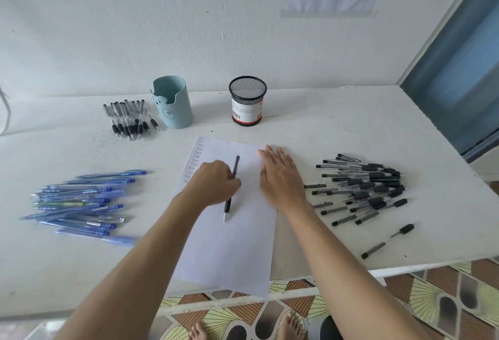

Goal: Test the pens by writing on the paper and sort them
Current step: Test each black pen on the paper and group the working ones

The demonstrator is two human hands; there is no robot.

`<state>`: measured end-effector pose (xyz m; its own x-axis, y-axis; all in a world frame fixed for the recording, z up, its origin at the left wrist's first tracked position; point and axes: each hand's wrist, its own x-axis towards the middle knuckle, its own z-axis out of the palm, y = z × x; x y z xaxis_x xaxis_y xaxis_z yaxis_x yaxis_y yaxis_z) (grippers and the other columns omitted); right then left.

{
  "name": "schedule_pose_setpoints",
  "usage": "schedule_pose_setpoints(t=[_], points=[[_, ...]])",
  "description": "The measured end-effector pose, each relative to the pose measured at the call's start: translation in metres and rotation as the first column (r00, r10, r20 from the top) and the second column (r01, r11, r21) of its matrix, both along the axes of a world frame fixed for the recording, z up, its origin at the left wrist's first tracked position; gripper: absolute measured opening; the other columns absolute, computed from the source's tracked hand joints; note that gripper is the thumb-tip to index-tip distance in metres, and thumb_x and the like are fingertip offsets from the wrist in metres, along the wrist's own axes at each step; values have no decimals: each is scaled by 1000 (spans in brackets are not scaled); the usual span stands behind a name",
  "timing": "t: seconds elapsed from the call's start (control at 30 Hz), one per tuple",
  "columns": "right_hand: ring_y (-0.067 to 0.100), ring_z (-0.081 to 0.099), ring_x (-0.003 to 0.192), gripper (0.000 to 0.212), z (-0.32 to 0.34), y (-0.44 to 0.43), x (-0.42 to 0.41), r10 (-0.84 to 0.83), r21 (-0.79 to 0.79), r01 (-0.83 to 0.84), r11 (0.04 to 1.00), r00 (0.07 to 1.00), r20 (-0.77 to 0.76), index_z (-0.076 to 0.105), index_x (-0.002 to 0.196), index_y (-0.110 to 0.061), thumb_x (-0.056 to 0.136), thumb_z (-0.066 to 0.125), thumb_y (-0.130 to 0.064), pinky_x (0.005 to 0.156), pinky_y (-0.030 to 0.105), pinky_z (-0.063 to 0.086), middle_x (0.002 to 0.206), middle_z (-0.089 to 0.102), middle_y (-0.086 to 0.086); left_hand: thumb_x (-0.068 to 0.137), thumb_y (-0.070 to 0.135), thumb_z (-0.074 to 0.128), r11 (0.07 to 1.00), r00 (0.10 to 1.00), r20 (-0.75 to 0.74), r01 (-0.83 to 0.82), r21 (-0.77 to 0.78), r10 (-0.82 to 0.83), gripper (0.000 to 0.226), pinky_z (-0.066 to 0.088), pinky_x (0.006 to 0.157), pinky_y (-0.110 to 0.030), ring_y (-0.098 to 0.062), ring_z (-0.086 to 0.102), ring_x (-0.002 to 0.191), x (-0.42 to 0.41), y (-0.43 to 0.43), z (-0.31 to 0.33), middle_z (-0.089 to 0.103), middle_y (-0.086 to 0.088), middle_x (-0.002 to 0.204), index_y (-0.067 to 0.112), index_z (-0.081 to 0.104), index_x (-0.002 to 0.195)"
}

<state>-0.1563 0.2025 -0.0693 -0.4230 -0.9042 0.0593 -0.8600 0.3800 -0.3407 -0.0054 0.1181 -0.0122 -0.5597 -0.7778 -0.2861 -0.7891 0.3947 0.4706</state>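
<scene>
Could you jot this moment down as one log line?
left hand: grips black pen over paper | right hand: flat on paper's right edge | paper: test words top-left

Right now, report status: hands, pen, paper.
Left hand grips black pen over paper. Right hand flat on paper's right edge. Nothing blocks the sheet.

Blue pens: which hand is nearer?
Left. The left hand, gripping a pen over the paper, is right of the blue pens; the right hand lies farther right.
</scene>
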Motion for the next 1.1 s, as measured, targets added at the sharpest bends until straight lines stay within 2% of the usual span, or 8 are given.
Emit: schedule_pose_setpoints(t=[0.07, 0.13, 0.23, 0.4, 0.63, 0.8, 0.93, 1.1], points=[[24, 15, 153, 72, 1, 0, 2, -2, 0, 2, 1000, 1000, -9, 31, 153, -16, 89, 4, -37, 123, 38, 7, 164, 23, 3, 96, 22, 56, 985, 917, -370, -105, 137, 150, 17, 55, 76, -34, -25, 68, 85, 3, -5, 4, 73, -3, 80, 10, 61, 83], [24, 12, 153, 63, 0, 0, 3, -3, 26, 3, 1000, 1000, -11, 29, 154, -15, 96, 13, -36, 124, 39, 6, 165, 21, 3, 103, 13, 47, 958, 626, -732, -90, 274, 268, 16, 58, 81, -39, -28, 72, 84, 4, -7, 6, 75, -5, 82, 10, 53, 89], [23, 9, 153, 55, 1, 0, 4, -11, 36, 12, 999, 1000, -18, 26, 155, -16, 102, 28, -31, 125, 39, 5, 166, 18, 3, 102, 9, 41, 877, 258, -854, 51, 479, 451, 13, 43, 64, -29, -17, 56, 64, 5, -8, 8, 56, 2, 67, 15, 46, 92], [23, 4, 154, 64, 4, 2, 5, -7, 68, 6, 998, 1000, 4, 23, 156, -16, 98, 26, -43, 124, 39, 1, 167, 14, 3, 86, 59, 43, 815, 197, -817, 114, 569, 543, 46, 21, 61, -31, -16, 18, 60, 16, -17, 11, 27, 4, 57, 22, 39, 58], [21, -11, 154, 73, 7, 1, 4, -6, 118, 2, 993, 999, 31, 12, 159, -20, 96, 38, -46, 124, 39, -5, 168, -2, 3, 90, 48, 44, 769, 25, -770, 36, 639, 638, 42, 18, 61, -33, -18, 16, 61, 38, -35, 8, 28, 4, 56, 21, 36, 59], [23, -7, 154, 61, 5, 0, 4, -2, 98, 0, 995, 1000, 12, 12, 159, -26, 102, 30, -37, 125, 41, -2, 168, -1, 4, 107, 37, 42, 821, 85, -819, -134, 554, 567, 45, 36, 59, -23, -11, 48, 61, 43, -54, -6, 61, 2, 78, 17, 69, 79], [26, -2, 154, 55, 3, -2, 3, -6, 98, 6, 995, 1000, -7, 17, 158, -27, 105, 27, -36, 125, 42, 0, 168, 5, 5, 107, 52, 24, 836, 190, -818, -220, 503, 543, 61, 44, 61, -29, -17, 59, 66, 49, -64, -19, 66, -4, 84, 10, 67, 99], [27, -2, 154, 54, 2, -4, 2, -17, 103, 20, 994, 999, -33, 15, 159, -27, 106, 24, -35, 123, 42, 1, 168, 2, 7, 92, 15, 72, 898, 502, -751, -329, 292, 428, 17, 59, 69, -40, -21, 67, 60, 55, -63, -32, 69, -10, 75, 12, 61, 80]])
